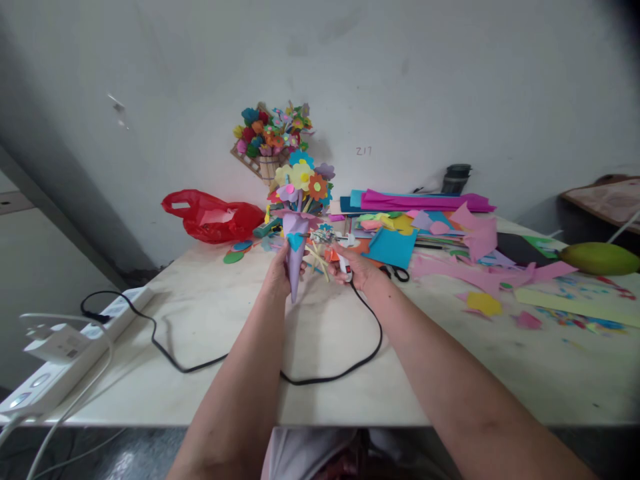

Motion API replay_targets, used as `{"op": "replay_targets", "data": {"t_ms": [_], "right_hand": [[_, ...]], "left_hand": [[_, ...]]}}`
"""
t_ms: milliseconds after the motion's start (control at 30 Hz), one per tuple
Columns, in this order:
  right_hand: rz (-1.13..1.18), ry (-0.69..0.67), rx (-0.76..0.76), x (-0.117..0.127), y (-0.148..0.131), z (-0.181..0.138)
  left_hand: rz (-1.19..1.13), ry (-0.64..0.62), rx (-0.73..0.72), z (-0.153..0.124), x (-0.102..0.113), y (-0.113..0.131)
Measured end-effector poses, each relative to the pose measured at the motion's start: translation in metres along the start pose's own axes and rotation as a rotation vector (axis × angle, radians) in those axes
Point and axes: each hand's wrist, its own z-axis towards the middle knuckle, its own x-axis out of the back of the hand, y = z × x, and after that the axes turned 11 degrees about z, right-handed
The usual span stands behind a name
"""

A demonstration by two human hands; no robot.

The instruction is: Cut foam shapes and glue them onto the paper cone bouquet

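Observation:
My left hand is wrapped round a lilac paper cone that carries a blue heart and a bunch of paper flowers on sticks. It holds the cone upright above the table. My right hand is closed on a white glue gun, its nozzle pointing left towards the cone. Small paper flowers and loose wooden sticks lie just between the two hands. The gun's black cable loops back across the table to a white power strip at the left.
A second flower bouquet leans on the wall behind. A red plastic bag lies at the back left. Coloured paper sheets, scraps and black scissors cover the right half of the pale table. A green oval object sits far right.

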Motion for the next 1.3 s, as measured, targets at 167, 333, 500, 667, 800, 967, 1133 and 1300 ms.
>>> {"op": "replay_targets", "data": {"t_ms": [167,333,500,667,800,967,1133,1300], "right_hand": [[-0.038,-0.039,0.006,0.004,0.002,0.002],[-0.074,-0.08,0.006,0.01,0.004,0.004],[-0.11,-0.059,-0.028,0.008,0.004,0.003],[-0.143,-0.046,-0.034,0.009,0.004,0.004],[-0.161,-0.073,-0.059,0.011,0.004,0.004],[-0.149,-0.103,-0.035,0.01,0.004,0.002],[-0.075,-0.033,0.012,0.004,0.002,-0.001],[-0.042,-0.025,0.047,0.007,0.001,0.0]], "left_hand": [[-0.003,-0.011,-0.009,0.002,0.002,-0.001],[-0.012,-0.047,-0.011,0.003,0.003,0.0],[-0.021,-0.04,-0.009,-0.002,-0.001,0.003],[-0.041,-0.035,-0.012,-0.003,-0.002,0.004],[-0.064,-0.019,0.018,-0.003,-0.002,0.005],[-0.051,-0.04,0.023,-0.003,-0.002,0.005],[-0.022,-0.087,0.027,-0.002,-0.001,0.003],[-0.008,-0.096,0.052,-0.002,0.0,0.003]]}}
